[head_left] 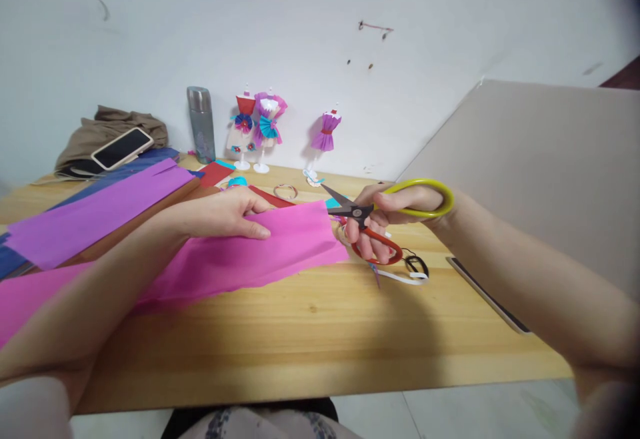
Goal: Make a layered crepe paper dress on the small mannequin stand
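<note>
Scissors point(358, 212), blades parted, are gripped in your right hand point(384, 219), at the right end of the pink strip point(295, 239); your left hand point(225, 212) pinches that strip over the table point(310, 332), back from its front edge.

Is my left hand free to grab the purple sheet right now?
Probably not without letting go: the left hand holds the pink sheet, though most of the purple sheet lies uncovered.

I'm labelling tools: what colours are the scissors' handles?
The scissors have one yellow-green handle and one orange-red handle; the head view shows them best.
</note>
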The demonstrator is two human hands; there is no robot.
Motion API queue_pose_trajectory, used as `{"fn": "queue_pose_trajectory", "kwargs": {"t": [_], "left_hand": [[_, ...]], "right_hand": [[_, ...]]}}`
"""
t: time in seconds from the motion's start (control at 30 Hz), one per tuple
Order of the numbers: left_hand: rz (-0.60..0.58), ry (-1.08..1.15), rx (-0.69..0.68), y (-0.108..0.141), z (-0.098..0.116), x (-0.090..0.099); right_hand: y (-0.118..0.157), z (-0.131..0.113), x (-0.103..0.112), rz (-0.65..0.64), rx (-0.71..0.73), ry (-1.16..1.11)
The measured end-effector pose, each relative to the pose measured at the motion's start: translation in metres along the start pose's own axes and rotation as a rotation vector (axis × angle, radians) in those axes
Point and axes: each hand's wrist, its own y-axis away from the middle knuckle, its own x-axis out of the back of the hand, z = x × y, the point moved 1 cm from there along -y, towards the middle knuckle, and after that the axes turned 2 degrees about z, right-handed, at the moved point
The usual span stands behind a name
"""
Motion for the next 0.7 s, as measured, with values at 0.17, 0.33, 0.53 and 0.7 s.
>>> {"fn": "queue_pose_trajectory", "kwargs": {"t": [0.17,0.33,0.53,0.7], "left_hand": [[-0.043,-0.016,-0.054,0.002,0.005,-0.002],[-0.105,-0.075,-0.115,0.002,0.005,-0.003],[-0.115,-0.098,-0.110,0.004,0.008,-0.004],[-0.179,-0.103,-0.183,0.002,0.010,-0.004]], "right_hand": [[-0.003,0.001,0.003,-0.058,-0.057,-0.022],[-0.008,0.011,0.007,-0.160,0.039,-0.024],[-0.006,0.009,0.001,-0.164,-0.036,-0.014],[-0.004,0.004,-0.007,-0.093,-0.090,0.023]]}}
